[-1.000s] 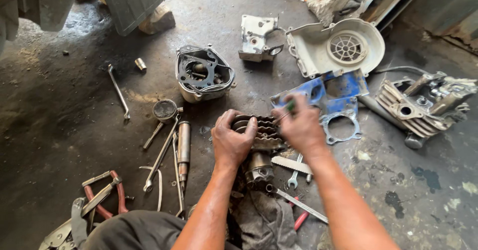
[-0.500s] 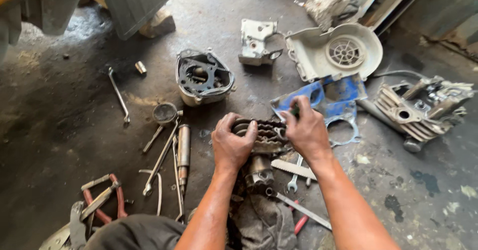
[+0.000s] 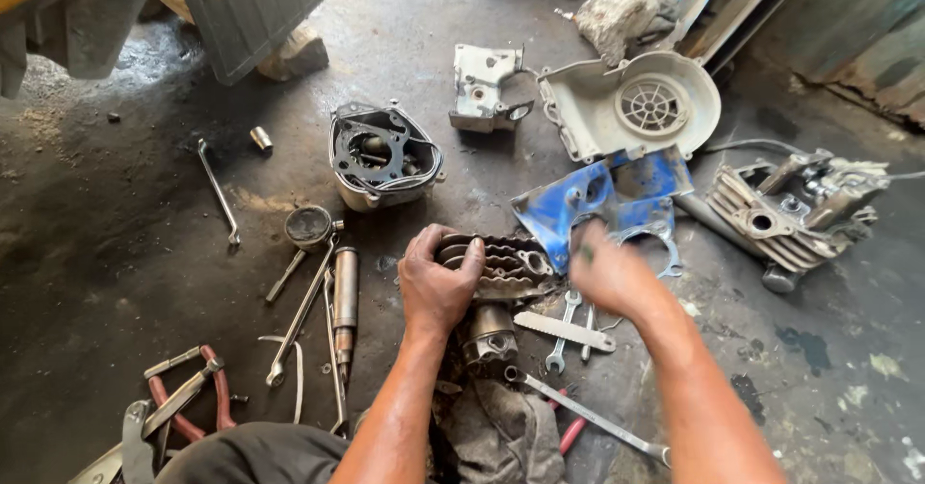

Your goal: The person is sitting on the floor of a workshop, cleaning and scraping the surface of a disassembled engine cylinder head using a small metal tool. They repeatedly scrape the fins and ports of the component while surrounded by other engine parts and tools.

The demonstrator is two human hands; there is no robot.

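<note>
My left hand (image 3: pixel 438 282) grips a dark finned engine cylinder (image 3: pixel 501 267) that rests on the oily floor over a greasy rag (image 3: pixel 501 426). My right hand (image 3: pixel 602 270) is blurred, just right of the cylinder and lifted off it, above a thin metal gasket (image 3: pixel 665 243). Something small and dark seems pinched at its fingertips, though I cannot tell what. A blue plastic cover (image 3: pixel 588 200) lies right behind this hand.
A grey engine cover (image 3: pixel 381 156), a metal bracket (image 3: pixel 482 84), a white fan shroud (image 3: pixel 631 108) and a finned cylinder head (image 3: pixel 795 209) lie around. Wrenches (image 3: pixel 220 193), a piston (image 3: pixel 308 226), pliers (image 3: pixel 188 397), a screwdriver (image 3: pixel 588 412) and a blade (image 3: pixel 564 332) are scattered nearby.
My right hand has come off the cylinder's right side and moved to the right, blurred with motion. My left hand keeps its hold on the cylinder.
</note>
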